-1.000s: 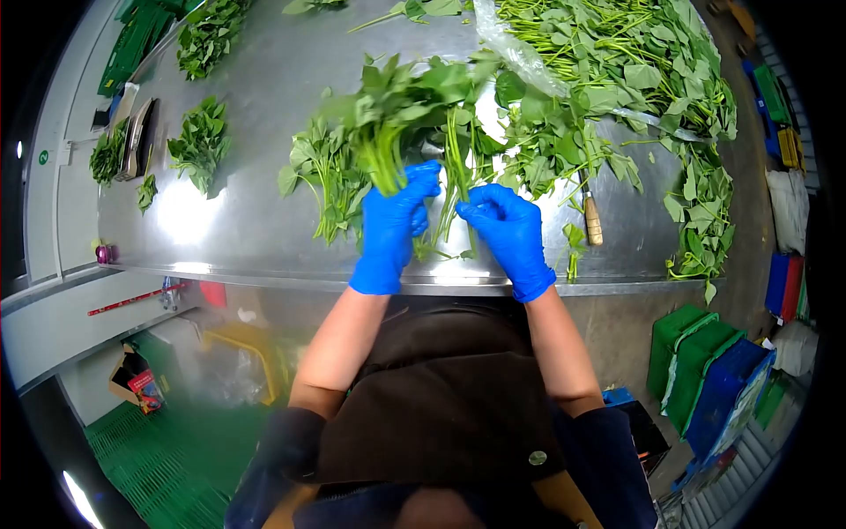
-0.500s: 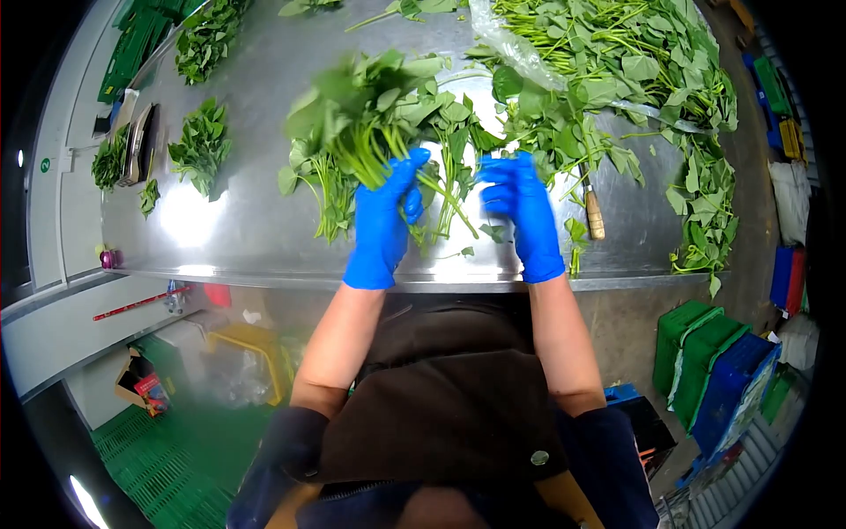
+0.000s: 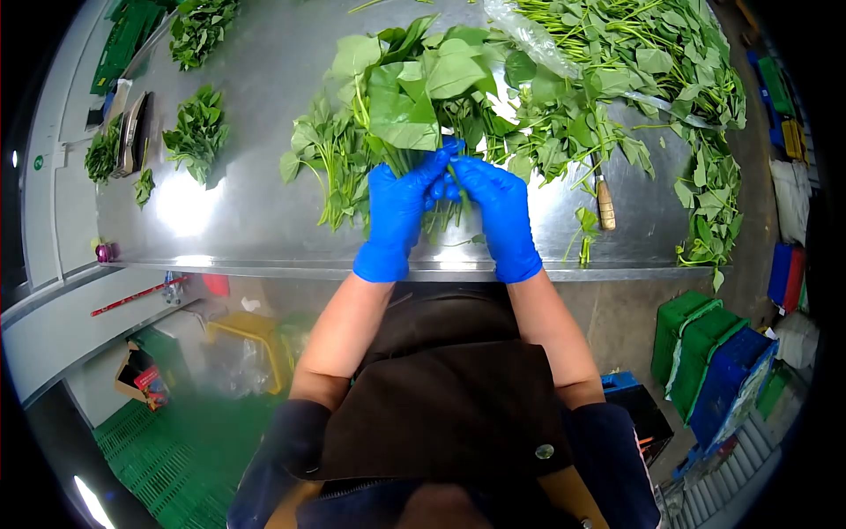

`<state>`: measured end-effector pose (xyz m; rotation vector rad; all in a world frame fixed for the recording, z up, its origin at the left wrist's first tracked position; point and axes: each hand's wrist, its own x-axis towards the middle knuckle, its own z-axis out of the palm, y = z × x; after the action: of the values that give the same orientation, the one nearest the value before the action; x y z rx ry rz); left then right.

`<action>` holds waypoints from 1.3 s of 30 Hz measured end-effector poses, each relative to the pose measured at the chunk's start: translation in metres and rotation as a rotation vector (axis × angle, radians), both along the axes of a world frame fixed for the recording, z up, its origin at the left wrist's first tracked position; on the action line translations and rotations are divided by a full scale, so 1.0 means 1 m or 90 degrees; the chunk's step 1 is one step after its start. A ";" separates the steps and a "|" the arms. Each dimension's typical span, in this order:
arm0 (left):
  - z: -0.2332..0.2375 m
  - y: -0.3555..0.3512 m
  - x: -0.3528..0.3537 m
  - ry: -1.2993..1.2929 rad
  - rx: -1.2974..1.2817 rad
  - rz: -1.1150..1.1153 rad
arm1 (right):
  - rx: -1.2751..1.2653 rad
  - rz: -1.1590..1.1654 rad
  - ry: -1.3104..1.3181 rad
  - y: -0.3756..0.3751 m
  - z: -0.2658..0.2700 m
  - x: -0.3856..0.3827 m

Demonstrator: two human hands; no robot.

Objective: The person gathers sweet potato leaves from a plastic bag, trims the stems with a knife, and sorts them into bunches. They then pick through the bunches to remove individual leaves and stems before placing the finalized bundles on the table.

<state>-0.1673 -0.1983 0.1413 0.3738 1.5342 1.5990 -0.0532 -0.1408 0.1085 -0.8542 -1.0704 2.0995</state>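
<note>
In a blue glove, my left hand [image 3: 398,207] is closed round the stems of a leafy green bunch [image 3: 401,97], held upright over the metal table [image 3: 264,207]. My right hand [image 3: 498,207], also gloved in blue, touches it from the right, its fingers pinched on a stem at the bunch's lower right. The fingertips of both hands nearly meet. Behind and left of the bunch lies another leafy bundle [image 3: 330,167]. A knife with a wooden handle [image 3: 605,204] lies right of my right hand, its blade partly under leaves.
A large pile of leafy stems [image 3: 652,62] covers the back right, with clear plastic [image 3: 533,35] along its edge. Small bunches [image 3: 196,132] lie at the left. Green crates [image 3: 696,344] and a blue crate [image 3: 731,379] stand on the floor beyond the table's near edge, right.
My right hand has moved left to meet my left hand and closed on a stem. The held bunch has come more upright and shifted right, its leaves now nearer the camera.
</note>
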 end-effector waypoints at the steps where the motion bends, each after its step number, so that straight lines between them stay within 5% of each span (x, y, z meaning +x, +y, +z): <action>1: -0.002 -0.001 -0.002 -0.003 0.015 0.031 | 0.006 -0.022 0.004 0.001 0.002 -0.001; 2: -0.006 -0.002 -0.005 -0.004 0.030 0.062 | -0.011 -0.111 0.075 0.000 -0.005 -0.005; 3: -0.009 -0.002 -0.008 -0.005 0.046 0.090 | 0.231 -0.163 -0.067 0.000 -0.017 -0.001; 5: -0.015 -0.005 -0.022 -0.009 0.083 0.121 | -0.339 -0.293 0.347 0.034 -0.055 0.021; 8: -0.016 -0.006 -0.026 -0.136 0.120 0.085 | -0.230 -0.051 0.204 0.031 -0.011 0.016; 11: -0.015 -0.006 -0.021 -0.171 0.120 0.059 | 0.140 0.079 -0.087 -0.009 0.003 -0.009; 14: -0.029 -0.017 -0.033 -0.148 0.141 0.054 | 0.055 0.155 -0.168 -0.004 0.006 0.010; 19: -0.023 -0.035 -0.089 -0.148 0.198 0.228 | 0.004 0.072 -0.294 0.016 -0.045 0.061; 20: -0.021 -0.033 -0.089 -0.145 0.194 0.259 | 0.133 0.168 -0.495 0.011 -0.051 0.060; 21: -0.020 -0.033 -0.088 -0.150 0.199 0.257 | 0.525 0.188 -0.673 0.004 -0.063 0.056; 23: -0.016 -0.030 -0.080 -0.162 0.212 0.250 | 0.575 0.118 -0.686 -0.005 -0.064 0.039; 25: -0.024 -0.030 -0.077 -0.200 0.257 0.157 | 0.517 0.256 -0.772 -0.009 -0.041 0.009; 29: -0.028 -0.023 -0.058 -0.326 0.197 0.080 | 0.587 0.113 -0.700 0.000 -0.087 -0.016; 34: -0.023 -0.022 -0.038 -0.251 -0.009 0.039 | 0.457 0.074 -0.595 0.023 -0.060 0.002; 39: -0.045 -0.002 -0.021 -0.211 -0.047 0.072 | 0.566 0.119 -0.625 0.026 -0.095 -0.012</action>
<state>-0.1878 -0.2006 0.0961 -0.0218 1.3716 1.5941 -0.0648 -0.1149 0.0136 -1.3173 -2.3799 0.9814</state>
